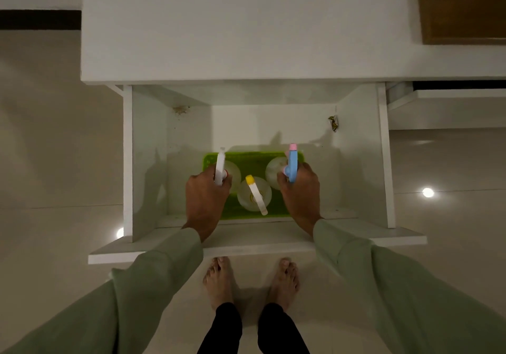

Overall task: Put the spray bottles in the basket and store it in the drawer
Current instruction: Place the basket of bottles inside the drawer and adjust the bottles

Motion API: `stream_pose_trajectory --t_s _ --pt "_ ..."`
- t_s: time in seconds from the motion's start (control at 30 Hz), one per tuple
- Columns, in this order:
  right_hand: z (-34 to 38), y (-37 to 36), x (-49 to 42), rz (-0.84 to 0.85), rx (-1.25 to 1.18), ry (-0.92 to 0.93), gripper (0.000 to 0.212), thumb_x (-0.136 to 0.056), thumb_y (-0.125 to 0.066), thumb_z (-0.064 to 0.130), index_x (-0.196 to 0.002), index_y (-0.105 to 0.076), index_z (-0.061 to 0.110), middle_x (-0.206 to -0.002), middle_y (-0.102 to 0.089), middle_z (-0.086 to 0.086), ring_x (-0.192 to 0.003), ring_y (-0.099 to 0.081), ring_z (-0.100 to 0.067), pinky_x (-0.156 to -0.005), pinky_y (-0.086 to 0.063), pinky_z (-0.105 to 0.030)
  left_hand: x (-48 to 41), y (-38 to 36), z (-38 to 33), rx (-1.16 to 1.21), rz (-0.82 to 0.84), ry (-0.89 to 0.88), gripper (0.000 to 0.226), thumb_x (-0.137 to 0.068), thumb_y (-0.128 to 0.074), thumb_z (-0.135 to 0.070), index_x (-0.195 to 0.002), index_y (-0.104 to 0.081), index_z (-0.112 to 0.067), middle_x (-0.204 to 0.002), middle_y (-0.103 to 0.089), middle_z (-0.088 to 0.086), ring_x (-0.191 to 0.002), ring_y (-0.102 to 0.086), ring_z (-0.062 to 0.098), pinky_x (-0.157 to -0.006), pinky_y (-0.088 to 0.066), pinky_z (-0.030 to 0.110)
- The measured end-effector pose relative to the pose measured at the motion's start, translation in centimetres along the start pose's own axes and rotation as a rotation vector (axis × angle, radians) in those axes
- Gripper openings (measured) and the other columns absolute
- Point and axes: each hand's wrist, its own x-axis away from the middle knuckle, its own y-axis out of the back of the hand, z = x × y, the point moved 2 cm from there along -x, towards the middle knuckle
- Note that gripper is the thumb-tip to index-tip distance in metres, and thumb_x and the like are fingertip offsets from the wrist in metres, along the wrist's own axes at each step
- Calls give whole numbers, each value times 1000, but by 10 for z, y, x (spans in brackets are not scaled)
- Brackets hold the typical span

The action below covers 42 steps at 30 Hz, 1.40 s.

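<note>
A green basket point(254, 159) sits low inside the open white drawer point(254, 244), near its front. Three clear spray bottles stand upright in it: one with a white head point(220, 168) at the left, one with a yellow-tipped head point(256, 194) in the middle front, one with a blue and pink head point(292, 162) at the right. My left hand point(205, 197) grips the basket's left end beside the white-headed bottle. My right hand point(299, 192) grips the right end beside the blue-headed bottle. The hands hide both ends of the basket.
The drawer's side walls point(128, 162) stand well apart from the basket, with bare drawer floor behind it. A white cabinet top point(246, 38) overhangs the drawer's back. Small debris point(333, 123) lies at the back right corner. My bare feet point(219, 279) stand on the tiled floor below the drawer front.
</note>
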Motion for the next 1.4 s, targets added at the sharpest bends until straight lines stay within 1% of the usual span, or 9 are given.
stream_pose_trajectory --t_s 0.1,0.37,0.5,0.57,0.67,0.8,0.97,1.13,1.4 --pt "2 -1 0 8 -6 -16 8 -90 -68 9 -90 -64 2 -80 -56 -6 -63 -51 -20 -55 -33 -16 0 -1 -3 -28 10 17 19 -92 -67 -27 -83 -65 -11 -69 -67 8 -59 -61 26 -62 -50 34" --pt "-1 3 4 111 -12 -121 41 -81 -77 16 -116 -59 4 -93 -63 -13 -79 -61 -29 -73 -57 -43 4 -4 -1 7 79 64 27 -82 -77 -30 -98 -66 -11 -87 -73 7 -75 -67 29 -73 -54 36" --pt "8 26 9 200 -87 -168 87 -74 -83 22 -147 -37 12 -126 -55 -12 -98 -58 -25 -80 -50 -37 17 10 1 129 154 137 81 -72 -85 -29 -141 -44 -15 -135 -60 10 -121 -58 30 -106 -47 41" --pt "20 42 18 144 -97 -170 93 -76 -83 26 -151 -30 13 -139 -45 -10 -102 -53 -22 -80 -47 -36 37 29 -11 140 50 147 83 -76 -80 -27 -145 -37 -10 -152 -39 14 -140 -39 30 -113 -33 33" --pt "37 60 38 -78 -82 -90 74 -80 -78 27 -141 -40 9 -130 -46 -9 -105 -57 -27 -73 -44 -30 71 50 -31 101 -129 25 54 -82 -71 -24 -128 -49 -8 -132 -47 13 -122 -48 27 -98 -42 29" --pt "51 69 56 -238 -113 -65 48 -84 -72 15 -126 -51 6 -121 -50 -9 -99 -58 -24 -71 -40 -21 87 32 -40 62 92 40 34 -90 -65 -42 -106 -64 -12 -98 -68 5 -86 -65 22 -75 -57 40" --pt "49 70 66 -261 -163 -139 40 -84 -70 11 -121 -54 11 -117 -50 -3 -89 -56 -18 -63 -37 -10 73 -1 -47 -65 266 33 53 -87 -63 -53 -120 -59 -12 -103 -72 11 -93 -68 29 -78 -57 43" --pt "37 74 71 -221 -158 -186 40 -84 -69 13 -122 -55 14 -120 -52 -2 -87 -57 -17 -68 -42 -28 62 -11 -60 -144 308 38 43 -92 -63 -30 -125 -55 -5 -111 -64 20 -103 -58 34 -79 -42 37" --pt "30 78 69 -190 -171 -198 40 -85 -68 12 -123 -55 14 -123 -55 -2 -86 -59 -17 -66 -41 -26 67 -13 -55 -154 299 -10 33 -94 -59 -20 -121 -59 -2 -107 -69 20 -96 -61 34 -73 -41 34"
